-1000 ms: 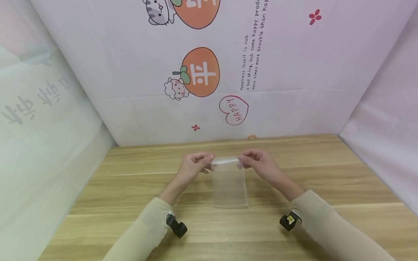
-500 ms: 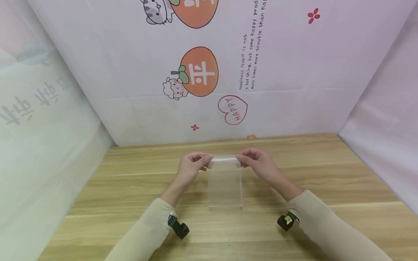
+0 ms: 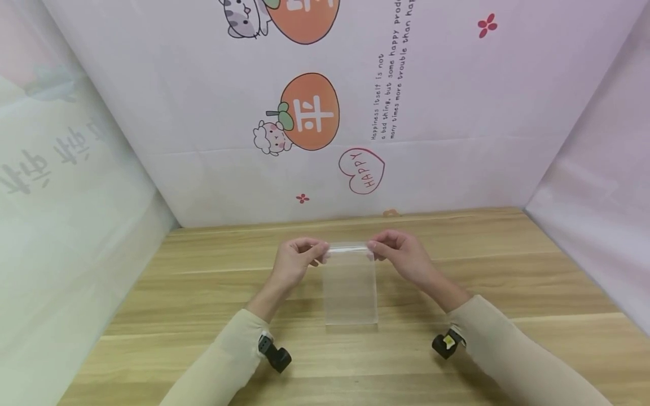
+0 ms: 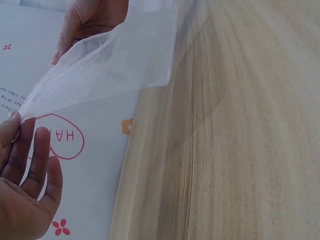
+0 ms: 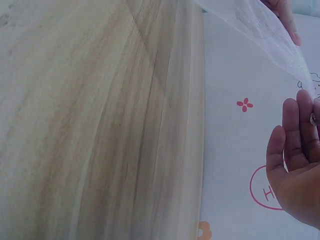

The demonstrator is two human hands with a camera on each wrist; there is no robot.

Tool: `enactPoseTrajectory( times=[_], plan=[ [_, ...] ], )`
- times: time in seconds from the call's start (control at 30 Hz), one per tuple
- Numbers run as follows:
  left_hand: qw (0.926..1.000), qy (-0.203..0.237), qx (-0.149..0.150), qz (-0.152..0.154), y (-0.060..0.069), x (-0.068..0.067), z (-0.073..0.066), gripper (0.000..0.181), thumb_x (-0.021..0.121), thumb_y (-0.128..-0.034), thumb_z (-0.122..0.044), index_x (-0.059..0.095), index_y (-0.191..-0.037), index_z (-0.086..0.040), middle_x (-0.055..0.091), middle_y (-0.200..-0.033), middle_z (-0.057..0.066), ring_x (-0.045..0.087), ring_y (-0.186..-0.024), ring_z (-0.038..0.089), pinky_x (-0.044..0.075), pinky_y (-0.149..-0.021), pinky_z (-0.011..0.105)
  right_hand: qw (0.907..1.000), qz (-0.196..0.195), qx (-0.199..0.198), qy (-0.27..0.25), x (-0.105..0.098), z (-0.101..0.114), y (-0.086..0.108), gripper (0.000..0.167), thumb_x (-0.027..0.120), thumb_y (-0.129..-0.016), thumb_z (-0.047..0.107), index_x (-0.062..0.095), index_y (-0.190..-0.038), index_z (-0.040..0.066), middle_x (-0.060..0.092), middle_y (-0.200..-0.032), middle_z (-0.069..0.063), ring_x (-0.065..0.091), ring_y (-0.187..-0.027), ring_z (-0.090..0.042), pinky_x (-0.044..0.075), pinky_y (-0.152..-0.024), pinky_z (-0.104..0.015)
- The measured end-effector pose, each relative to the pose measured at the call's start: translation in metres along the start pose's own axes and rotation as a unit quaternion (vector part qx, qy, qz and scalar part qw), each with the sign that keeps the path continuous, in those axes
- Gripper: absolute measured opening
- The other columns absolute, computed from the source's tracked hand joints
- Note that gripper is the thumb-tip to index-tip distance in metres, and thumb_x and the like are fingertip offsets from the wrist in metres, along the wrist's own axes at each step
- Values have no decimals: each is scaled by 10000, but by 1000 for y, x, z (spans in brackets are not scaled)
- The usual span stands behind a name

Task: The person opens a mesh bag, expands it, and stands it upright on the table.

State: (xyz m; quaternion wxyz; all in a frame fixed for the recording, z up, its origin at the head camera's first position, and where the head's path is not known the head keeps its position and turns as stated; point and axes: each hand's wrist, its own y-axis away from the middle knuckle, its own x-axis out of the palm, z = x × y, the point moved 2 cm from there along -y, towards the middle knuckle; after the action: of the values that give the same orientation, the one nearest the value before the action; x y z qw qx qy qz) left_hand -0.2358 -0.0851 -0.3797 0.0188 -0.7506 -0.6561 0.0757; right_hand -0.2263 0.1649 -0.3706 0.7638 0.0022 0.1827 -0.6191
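Left hand (image 3: 295, 262) pinches clear rectangular plastic bag (image 3: 350, 287) at 11 o'clock | right hand (image 3: 408, 259) pinches 1-o'clock corner | likely for tautness

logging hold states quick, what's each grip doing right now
Left grip: closed, pinching the bag at its upper left corner.
Right grip: closed, pinching the bag at its upper right corner.

A small screened-in tabletop booth, like a makeshift filming corner: wood-grain table (image 3: 350, 372) before me, far white sheet (image 3: 447, 169) printed with orange fruit (image 3: 325, 135) and a HAPPY heart (image 3: 362, 171), pale sheets (image 3: 66, 237) at left and right, black cameras (image 3: 275, 354) at both cuffs (image 3: 249, 327). The room beyond is hidden.
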Motion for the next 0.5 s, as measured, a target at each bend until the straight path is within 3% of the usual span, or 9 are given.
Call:
enactPoseTrajectory(
  times=[0.07, 0.3, 0.5],
  plan=[
    [10000, 20, 7, -1, 0, 0, 0, 241, 784, -896, -198, 754, -982, 26, 723, -763, 50, 675, -715, 162, 556, -701, 314, 10000, -14, 21, 3, 0, 0, 0, 202, 665, -989, 161, 694, -1027, -35, 717, -866, -127, 657, -785, -184, 564, -743, -290],
    [9989, 458, 74, 7, 0, 1, -3, 185, 752, -918, -132, 743, -993, 37, 723, -763, 47, 674, -691, 156, 560, -673, 286, 9985, 241, 296, -392, 6, 4, 4, 245, 653, -999, 200, 664, -1098, -24, 717, -888, -126, 680, -811, -220, 583, -797, -398],
    [9966, 800, 14, 180, 1, -2, -4, 210, 725, -943, -157, 731, -1039, 28, 744, -838, 84, 698, -702, 177, 583, -654, 296, 9976, 356, 216, -545, 12, 8, 7, 210, 661, -991, 172, 679, -1084, -16, 714, -881, -139, 680, -794, -205, 573, -767, -338]
  ],
)
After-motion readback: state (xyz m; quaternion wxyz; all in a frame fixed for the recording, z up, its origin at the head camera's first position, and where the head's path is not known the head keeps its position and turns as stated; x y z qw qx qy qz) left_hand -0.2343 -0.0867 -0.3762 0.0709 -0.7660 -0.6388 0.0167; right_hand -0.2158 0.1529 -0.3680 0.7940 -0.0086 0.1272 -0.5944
